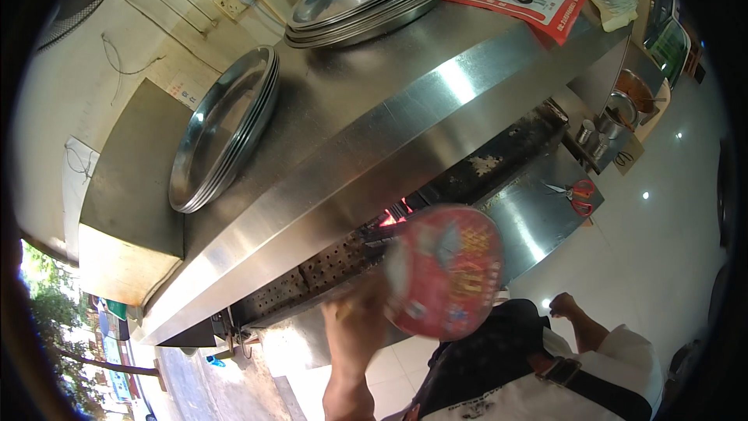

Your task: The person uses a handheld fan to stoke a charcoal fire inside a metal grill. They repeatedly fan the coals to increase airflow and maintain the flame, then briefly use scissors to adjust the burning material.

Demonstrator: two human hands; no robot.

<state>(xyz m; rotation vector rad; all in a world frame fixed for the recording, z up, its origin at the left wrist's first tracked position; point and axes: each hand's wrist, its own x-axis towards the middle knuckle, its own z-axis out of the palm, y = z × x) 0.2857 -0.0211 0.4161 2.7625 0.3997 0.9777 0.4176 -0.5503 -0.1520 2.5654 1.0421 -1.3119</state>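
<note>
"What does the person's left hand (358, 308) have hold of?"

"A round red fan (453, 273), at its left edge; the fingers look closed on it — blur hides exactly how they grip."

"And where is the fan?"

"In front of the long grill trough (327, 263), just beside the glowing embers (396, 212) as the camera sees it; its height above the metal cannot be judged."

"The right hand (562, 306)?"

"Well apart from the fan, out to the person's right; its fingers look loosely curled, but whether it holds anything cannot be told."

"Which step does this seem to be?"

"Fanning the embers, most likely; the glow shows in one small patch, and the rest of the trough looks dark."

"What would the next move call for?"

"A steady wrist, one would judge — the fan's face turned towards the embers, its rim clear of hot metal; the scissors (578, 196) on the steel shelf (530, 222) lie well aside."
</note>
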